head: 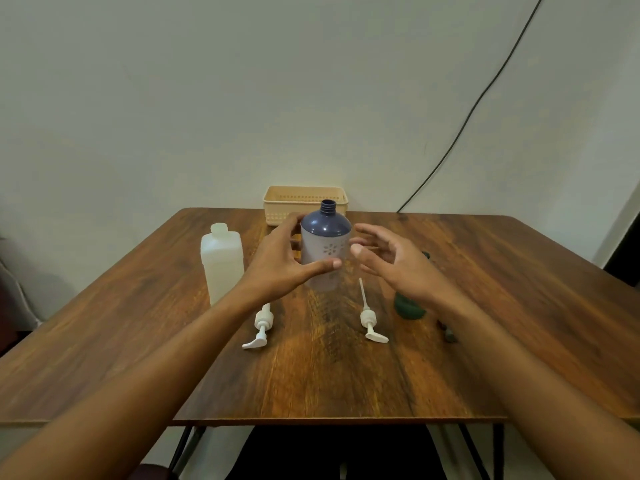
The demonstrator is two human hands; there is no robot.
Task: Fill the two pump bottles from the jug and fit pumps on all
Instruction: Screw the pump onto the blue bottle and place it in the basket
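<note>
A blue-and-white pump bottle (325,244) with an open neck stands upright at the table's middle. My left hand (280,261) wraps around its left side, thumb across the front. My right hand (391,258) hovers just right of the bottle, fingers spread, not touching it. A translucent white jug (221,265) with no cap stands to the left. Two white pumps lie flat on the table: one (261,327) under my left wrist, one (369,317) below my right hand. A dark green bottle (408,306) is mostly hidden behind my right hand and forearm.
A beige perforated basket (277,206) sits at the table's far edge behind the bottle. A small dark object (448,332) lies beside my right forearm. The wooden table (346,375) ends close to my body. A black cable (485,98) runs down the wall.
</note>
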